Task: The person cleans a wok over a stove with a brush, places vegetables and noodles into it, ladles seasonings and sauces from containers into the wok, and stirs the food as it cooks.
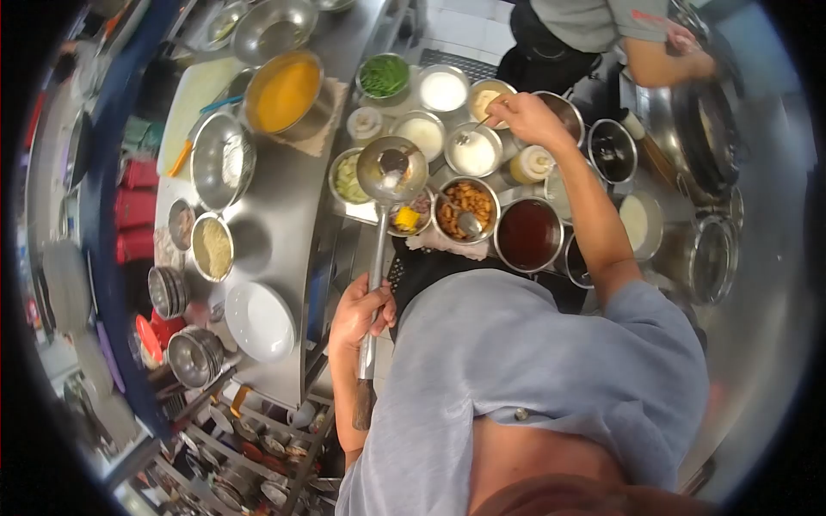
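Two utensils are in use in the head view I follow from afar: the left hand (pixel 361 311) grips a long-handled ladle (pixel 379 249), its cup held out to the far side, while the right hand (pixel 527 118) pinches a slim spoon (pixel 475 130) pointing down toward a metal bowl (pixel 474 175) of white contents (pixel 473 156), just right of the cup. Whether its tip touches them I cannot tell. To do this well, I judge the ladle wants a firm, level hold, because its rounded cup bears a dark patch (pixel 393 161) and a white heap (pixel 390 180) that a tilt could spill; the spoon should take a modest, even load and travel low, so nothing scatters. The white stuff looks fine, likely to slide off if jerked. Nearer, knobbly brown chunks (pixel 475 194) fill a round bowl (pixel 465 243), and right of them dark red liquid (pixel 527 236) lies flat in a steel pot (pixel 528 271). Farther off sit thready chopped greens (pixel 384 76). On the left counter (pixel 271 224), smooth orange liquid (pixel 286 90) shows beyond a glossy white plate (pixel 261 322).
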`<state>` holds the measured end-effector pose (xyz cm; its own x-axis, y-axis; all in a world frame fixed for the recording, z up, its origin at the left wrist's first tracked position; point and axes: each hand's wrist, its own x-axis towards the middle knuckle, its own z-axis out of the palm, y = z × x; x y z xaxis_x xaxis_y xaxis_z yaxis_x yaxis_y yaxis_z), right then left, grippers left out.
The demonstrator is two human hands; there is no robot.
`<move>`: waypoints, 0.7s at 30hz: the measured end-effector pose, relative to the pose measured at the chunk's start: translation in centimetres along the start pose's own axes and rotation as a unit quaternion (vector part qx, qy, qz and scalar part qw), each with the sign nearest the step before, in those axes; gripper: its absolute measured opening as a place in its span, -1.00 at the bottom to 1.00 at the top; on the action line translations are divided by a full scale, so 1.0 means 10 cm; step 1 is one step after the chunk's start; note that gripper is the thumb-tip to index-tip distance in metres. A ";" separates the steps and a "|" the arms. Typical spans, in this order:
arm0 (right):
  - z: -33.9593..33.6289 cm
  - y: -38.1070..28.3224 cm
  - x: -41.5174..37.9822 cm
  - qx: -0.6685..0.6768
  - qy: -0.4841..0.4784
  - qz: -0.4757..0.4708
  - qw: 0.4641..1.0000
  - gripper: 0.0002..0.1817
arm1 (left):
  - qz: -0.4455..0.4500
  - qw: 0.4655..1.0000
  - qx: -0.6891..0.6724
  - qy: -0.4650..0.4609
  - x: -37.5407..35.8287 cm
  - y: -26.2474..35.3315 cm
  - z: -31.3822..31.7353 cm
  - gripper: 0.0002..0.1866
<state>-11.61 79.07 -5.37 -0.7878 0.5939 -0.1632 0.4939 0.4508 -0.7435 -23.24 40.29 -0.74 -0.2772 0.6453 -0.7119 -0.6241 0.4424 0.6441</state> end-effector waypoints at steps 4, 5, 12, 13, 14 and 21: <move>0.11 0.37 0.04 -0.054 -0.036 0.016 0.998 -0.64 | -0.002 1.000 -0.002 -0.017 0.02 0.09 0.06 -0.91; 0.13 0.42 0.06 -0.033 -0.056 0.022 0.998 -0.65 | -0.002 1.000 -0.001 -0.019 0.02 0.11 0.08 -0.91; -0.14 0.66 -0.01 0.239 -0.006 0.087 0.967 -0.68 | -0.008 0.999 0.045 -0.009 0.06 0.23 0.13 -0.89; -0.31 0.32 -0.14 0.241 -0.007 0.100 0.965 -0.68 | -0.014 0.997 0.071 -0.008 0.07 0.27 0.15 -0.89; -0.34 0.29 -0.14 0.248 -0.005 0.096 0.964 -0.68 | -0.011 0.997 0.070 -0.003 0.10 0.30 0.19 -0.89; -0.12 0.35 -0.17 0.047 -0.024 0.052 0.997 -0.62 | -0.012 0.998 0.010 -0.067 0.20 0.29 0.28 -0.89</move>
<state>-8.07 80.49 -6.91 -0.7517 0.6010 -0.2716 0.5387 0.3219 -0.7785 -23.58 44.62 0.52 -0.1611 0.7121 -0.6834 -0.6140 0.4698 0.6343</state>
